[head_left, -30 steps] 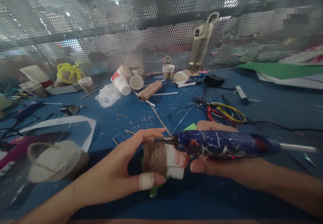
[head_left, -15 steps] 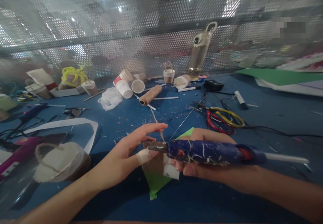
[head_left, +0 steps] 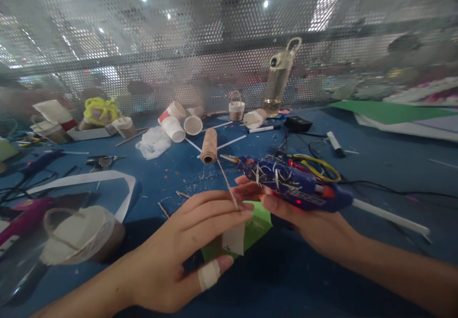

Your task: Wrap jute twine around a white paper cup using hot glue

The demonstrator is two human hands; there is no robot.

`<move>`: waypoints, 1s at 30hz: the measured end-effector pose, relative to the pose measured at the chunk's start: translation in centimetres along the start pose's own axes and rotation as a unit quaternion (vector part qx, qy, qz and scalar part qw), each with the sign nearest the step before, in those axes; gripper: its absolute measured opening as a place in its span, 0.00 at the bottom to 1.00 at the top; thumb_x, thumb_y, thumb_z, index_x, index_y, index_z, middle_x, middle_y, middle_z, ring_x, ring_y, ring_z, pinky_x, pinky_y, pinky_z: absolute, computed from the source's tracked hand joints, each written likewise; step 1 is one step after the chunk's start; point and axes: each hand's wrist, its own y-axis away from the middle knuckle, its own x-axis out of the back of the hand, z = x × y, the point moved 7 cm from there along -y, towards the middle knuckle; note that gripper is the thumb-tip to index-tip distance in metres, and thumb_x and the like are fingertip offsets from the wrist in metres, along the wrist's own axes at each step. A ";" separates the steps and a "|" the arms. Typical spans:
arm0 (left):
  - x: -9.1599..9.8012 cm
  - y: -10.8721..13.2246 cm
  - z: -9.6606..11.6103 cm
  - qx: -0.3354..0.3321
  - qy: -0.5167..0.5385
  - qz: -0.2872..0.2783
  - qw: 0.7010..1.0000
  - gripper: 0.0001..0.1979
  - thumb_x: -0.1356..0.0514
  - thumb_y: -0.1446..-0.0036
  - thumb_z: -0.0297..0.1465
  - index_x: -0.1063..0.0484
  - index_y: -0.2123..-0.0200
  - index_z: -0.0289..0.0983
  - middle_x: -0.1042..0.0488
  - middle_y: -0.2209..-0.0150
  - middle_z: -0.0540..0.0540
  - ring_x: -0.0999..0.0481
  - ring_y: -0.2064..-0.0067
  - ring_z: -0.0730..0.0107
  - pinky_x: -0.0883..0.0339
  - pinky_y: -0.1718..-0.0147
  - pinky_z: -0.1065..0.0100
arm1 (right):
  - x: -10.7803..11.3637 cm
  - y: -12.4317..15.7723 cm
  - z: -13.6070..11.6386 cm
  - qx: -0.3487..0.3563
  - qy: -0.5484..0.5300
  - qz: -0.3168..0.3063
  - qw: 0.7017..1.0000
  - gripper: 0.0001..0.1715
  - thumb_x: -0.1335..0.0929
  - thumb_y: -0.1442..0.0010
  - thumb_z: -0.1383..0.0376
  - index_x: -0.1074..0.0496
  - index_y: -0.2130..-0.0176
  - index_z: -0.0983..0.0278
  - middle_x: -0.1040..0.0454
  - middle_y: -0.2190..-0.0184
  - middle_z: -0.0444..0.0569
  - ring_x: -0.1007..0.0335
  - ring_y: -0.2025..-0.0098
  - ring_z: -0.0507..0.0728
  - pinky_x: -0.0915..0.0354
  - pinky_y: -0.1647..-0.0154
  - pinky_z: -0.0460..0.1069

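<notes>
My right hand (head_left: 296, 213) is closed round a blue hot glue gun (head_left: 282, 179) with strands of dried glue on its body. A white glue stick (head_left: 390, 217) sticks out of its rear, and its nozzle points left. My left hand (head_left: 193, 241), a white bandage on its thumb, has its fingers together and the thumb apart. Twine (head_left: 227, 182) runs from an upright-tilted spool (head_left: 209, 146) to between its fingers. Beneath this hand are a white paper piece (head_left: 232, 241) and green paper (head_left: 259, 225); what else lies under the fingers is hidden.
At left stand a small bucket with a twine handle (head_left: 86, 234) and a purple glue gun (head_left: 25, 215). Paper cups (head_left: 173, 127), a crumpled plastic bag (head_left: 153, 141) and a water bottle (head_left: 277, 84) are at the back. Yellow-handled pliers (head_left: 318, 165) and cables lie right.
The glue gun has lifted away from between my hands, its nozzle now higher. My left fingers have come down over the twine and the thumb has spread. The spool has turned.
</notes>
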 end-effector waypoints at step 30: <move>-1.0 -0.7 2.1 -0.106 -0.043 -0.098 0.989 0.26 0.36 0.33 0.28 0.32 0.34 0.40 0.21 0.35 0.51 0.28 0.30 0.64 0.52 0.23 0.64 | -1.7 0.5 -0.9 0.011 0.064 -0.163 0.984 0.27 0.27 0.37 0.37 0.19 0.62 0.56 0.19 0.68 0.47 0.20 0.64 0.58 0.24 0.63 0.52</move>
